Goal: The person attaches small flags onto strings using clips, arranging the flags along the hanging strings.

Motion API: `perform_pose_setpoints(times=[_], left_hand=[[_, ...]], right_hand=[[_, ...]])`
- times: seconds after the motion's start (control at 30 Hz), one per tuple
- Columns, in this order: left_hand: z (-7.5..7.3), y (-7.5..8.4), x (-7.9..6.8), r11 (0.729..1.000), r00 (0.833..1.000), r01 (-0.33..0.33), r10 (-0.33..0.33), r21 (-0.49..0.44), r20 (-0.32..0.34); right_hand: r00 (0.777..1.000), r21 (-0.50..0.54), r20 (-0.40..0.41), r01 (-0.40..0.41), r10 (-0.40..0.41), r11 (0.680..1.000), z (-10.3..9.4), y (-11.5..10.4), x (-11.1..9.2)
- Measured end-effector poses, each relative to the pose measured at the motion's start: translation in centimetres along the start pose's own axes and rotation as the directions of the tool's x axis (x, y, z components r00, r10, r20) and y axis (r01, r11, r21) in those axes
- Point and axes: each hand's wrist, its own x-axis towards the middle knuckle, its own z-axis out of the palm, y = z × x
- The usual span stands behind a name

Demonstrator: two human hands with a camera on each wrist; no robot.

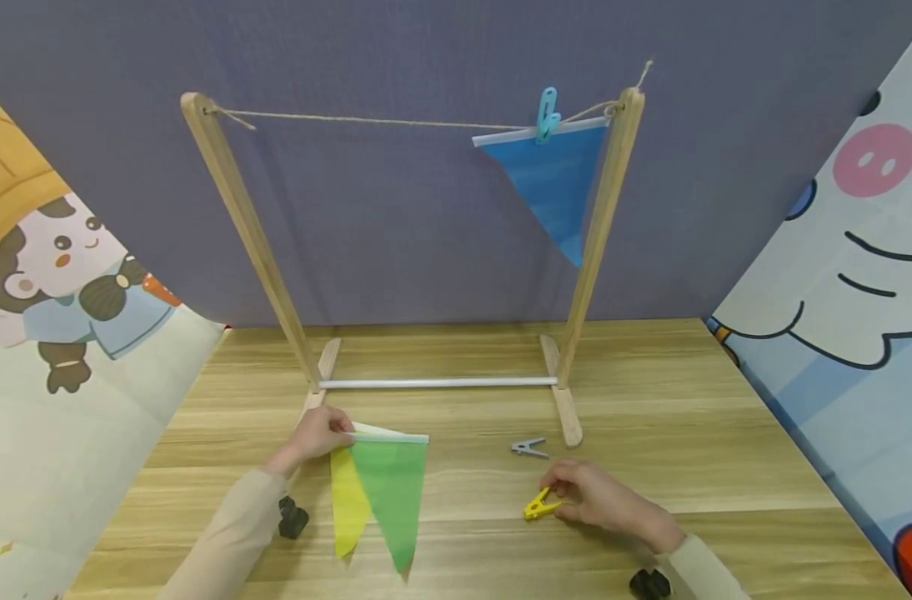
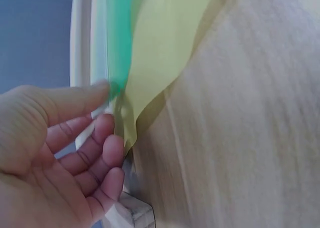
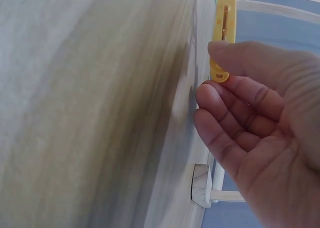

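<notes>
My left hand (image 1: 323, 432) pinches the upper left corner of a green pennant (image 1: 393, 483) with a white top edge. A yellow pennant (image 1: 348, 500) lies partly behind it, its corner close to the same fingertips; the left wrist view shows both cloths at the thumb. Between thumb and fingers, my right hand (image 1: 594, 497) holds a yellow clothespin (image 1: 540, 505) just over the table. Behind that hand lies a grey clothespin (image 1: 529, 447). A blue pennant (image 1: 549, 179) hangs from a twine line (image 1: 351, 119) at the right, clipped by a light blue clothespin (image 1: 548, 117).
The twine runs between a left wooden post (image 1: 249, 225) and a right wooden post (image 1: 604, 225). A white crossbar (image 1: 437, 383) joins them low down, and wooden feet rest on the table (image 1: 471, 550). A grey panel (image 1: 411, 250) stands behind, with cartoon-printed sheets on both sides.
</notes>
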Motion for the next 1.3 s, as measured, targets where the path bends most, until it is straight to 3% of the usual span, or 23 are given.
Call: perform_pose_setpoints(times=[0.23,0.4,0.6,0.73,0.9,1.03,1.3], left_hand=[[-0.5,-0.4,-0.3,0.982,0.999,0.024,-0.018,-0.189,0.033],[-0.8,-0.2,-0.4,0.934,0.999,0.046,-0.041,-0.354,0.022],[-0.9,0.2,-0.4,0.863,0.995,0.101,-0.098,-0.495,0.033],[-1.1,0.9,-0.6,0.83,0.992,0.121,-0.117,-0.544,0.042],[-1.4,2.0,-0.9,0.814,0.993,0.114,-0.11,-0.569,0.042],[-1.6,2.7,-0.9,0.809,0.996,0.081,-0.08,-0.582,0.028],[-1.7,3.9,-0.8,0.809,0.996,0.069,-0.087,-0.583,-0.003]], right_hand=[[1.0,0.03,-0.017,-0.002,0.002,1.0,-0.4,0.2,0.2],[0.999,0.016,-0.05,0.0,0.0,1.0,-0.9,0.2,0.6],[0.992,-0.045,-0.102,0.066,-0.07,0.997,-1.5,0.2,1.2],[0.988,-0.085,-0.123,0.088,-0.098,0.993,-1.9,0.3,1.5],[0.986,-0.098,-0.138,0.076,-0.089,0.992,-2.4,0.1,1.8],[0.982,-0.117,-0.157,0.083,-0.101,0.99,-3.0,-0.1,2.1],[0.975,-0.124,-0.187,0.096,-0.118,0.988,-4.3,-0.3,3.0]])
